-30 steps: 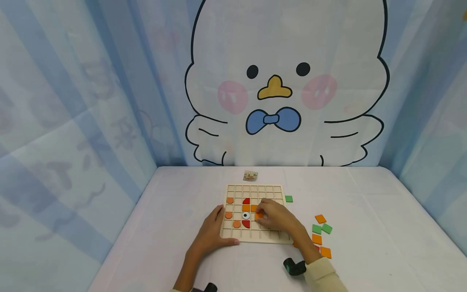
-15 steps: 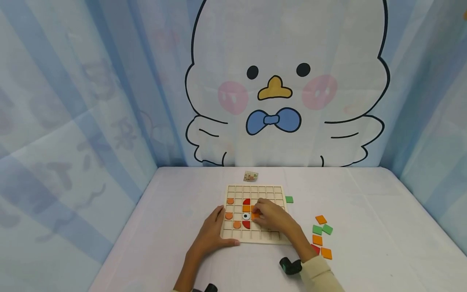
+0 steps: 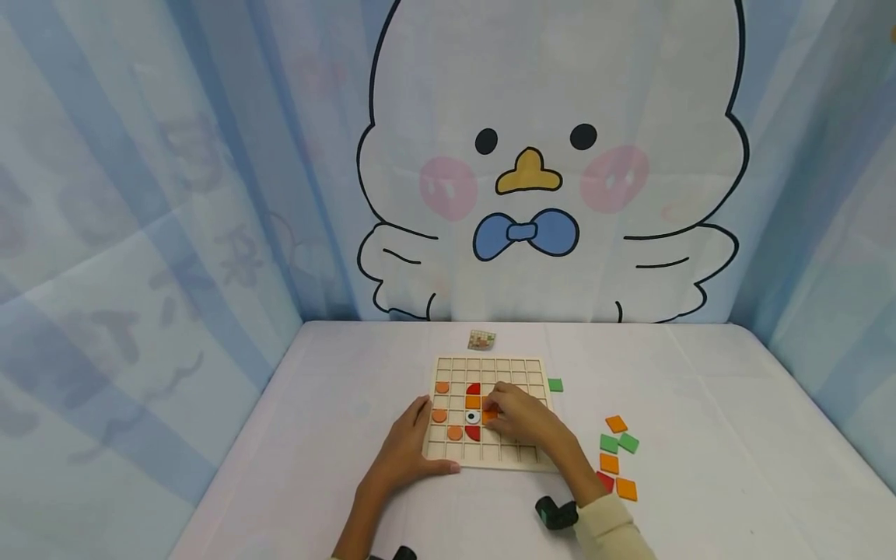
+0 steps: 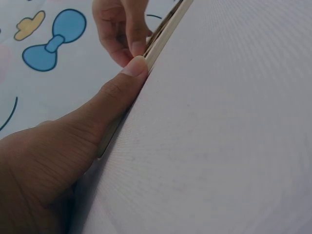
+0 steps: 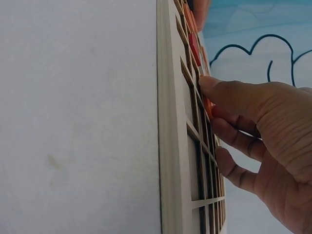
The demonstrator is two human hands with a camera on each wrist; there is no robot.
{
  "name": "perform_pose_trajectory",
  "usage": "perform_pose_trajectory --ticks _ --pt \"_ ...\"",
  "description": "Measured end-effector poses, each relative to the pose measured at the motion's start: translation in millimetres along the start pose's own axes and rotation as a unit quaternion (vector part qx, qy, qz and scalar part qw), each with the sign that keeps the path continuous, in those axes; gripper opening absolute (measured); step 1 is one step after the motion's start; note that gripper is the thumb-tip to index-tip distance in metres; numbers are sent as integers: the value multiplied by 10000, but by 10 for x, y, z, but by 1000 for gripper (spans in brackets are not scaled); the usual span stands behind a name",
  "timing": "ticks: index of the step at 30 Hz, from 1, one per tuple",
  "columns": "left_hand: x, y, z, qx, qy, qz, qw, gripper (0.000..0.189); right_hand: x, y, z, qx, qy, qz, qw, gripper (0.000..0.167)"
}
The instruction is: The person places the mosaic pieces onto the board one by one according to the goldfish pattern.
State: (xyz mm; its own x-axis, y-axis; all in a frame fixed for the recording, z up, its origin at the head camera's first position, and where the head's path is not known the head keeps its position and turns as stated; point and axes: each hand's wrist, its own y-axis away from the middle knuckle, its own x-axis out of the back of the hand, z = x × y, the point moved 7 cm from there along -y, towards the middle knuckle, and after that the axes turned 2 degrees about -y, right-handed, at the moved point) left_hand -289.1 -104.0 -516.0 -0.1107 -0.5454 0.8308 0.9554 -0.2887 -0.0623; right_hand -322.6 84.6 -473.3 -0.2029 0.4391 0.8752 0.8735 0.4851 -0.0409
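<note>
My left hand (image 3: 404, 443) steadies the near left corner of a wooden grid board (image 3: 448, 450), its straight thumb along the front edge and its fingers along the left side. My right hand (image 3: 526, 416) pinches an orange square tile (image 3: 488, 418) over the cell right of a round eye piece (image 3: 472, 417). In the right wrist view, thumb and index finger are at that orange piece, close over the grid. An orange square (image 3: 473, 402), red quarter pieces (image 3: 474, 433) and orange discs (image 3: 439, 416) sit in other cells. Fingers cover part of the right half.
Loose orange (image 3: 626, 489), green (image 3: 610, 443) and red (image 3: 604, 481) tiles lie on the white table right of the board. One green tile (image 3: 555, 385) is by its right edge. A small patterned card (image 3: 481, 340) lies behind the board.
Over the second, my right hand has shifted slightly left with the orange square tile, to the cell beside the eye piece. The left hand has stayed at the board's corner.
</note>
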Motion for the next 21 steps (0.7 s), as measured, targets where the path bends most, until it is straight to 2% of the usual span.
perform_pose_trajectory --ticks 21 --pt "7 8 8 -39 12 -1 10000 129 30 44 -25 -79 82 101 9999 19"
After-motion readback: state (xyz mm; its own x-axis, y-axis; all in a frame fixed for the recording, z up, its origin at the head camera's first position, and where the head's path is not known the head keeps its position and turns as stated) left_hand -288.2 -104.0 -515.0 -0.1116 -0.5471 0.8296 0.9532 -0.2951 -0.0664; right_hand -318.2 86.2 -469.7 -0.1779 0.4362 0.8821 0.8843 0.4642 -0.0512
